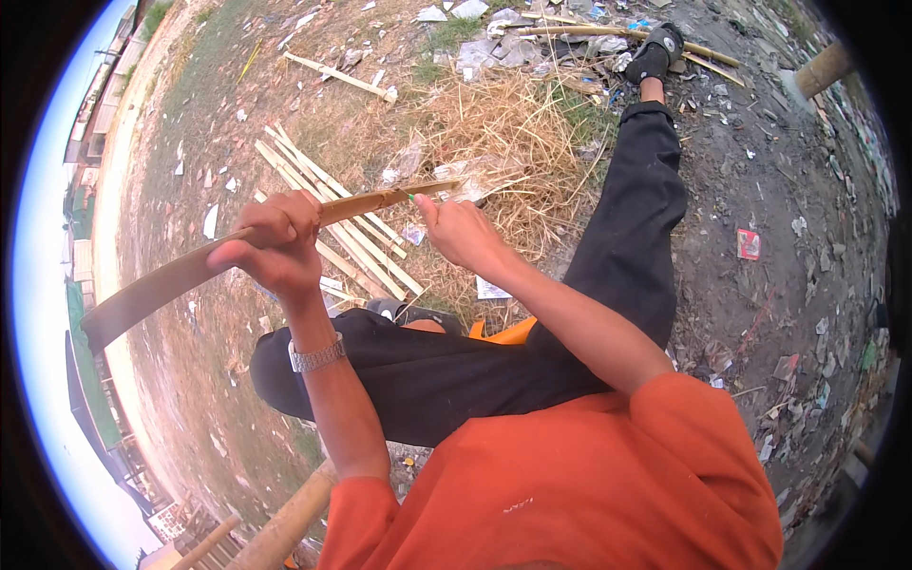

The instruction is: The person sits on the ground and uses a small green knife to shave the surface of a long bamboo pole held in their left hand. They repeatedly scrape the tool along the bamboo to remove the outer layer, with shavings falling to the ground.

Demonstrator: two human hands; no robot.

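My left hand (277,245) is wrapped round a long, flat bamboo strip (176,277). The strip's wide end reaches out to the left, and its narrower end points right, past my right hand. Beside that narrow end, my right hand (462,234) is closed, thumb stretched along its top. A small bit of green shows at the thumb tip, against the strip; what the fingers hold is mostly hidden. Several pale split bamboo strips (353,249) lie on the ground beneath my hands.
Straw-like shavings (513,128) are heaped ahead, between my legs. A short bamboo piece (340,76) lies farther off, and longer poles (608,32) rest by my outstretched right foot. Litter covers the ground. A thick bamboo pole (285,518) is at the lower left; something orange (508,332) shows under my leg.
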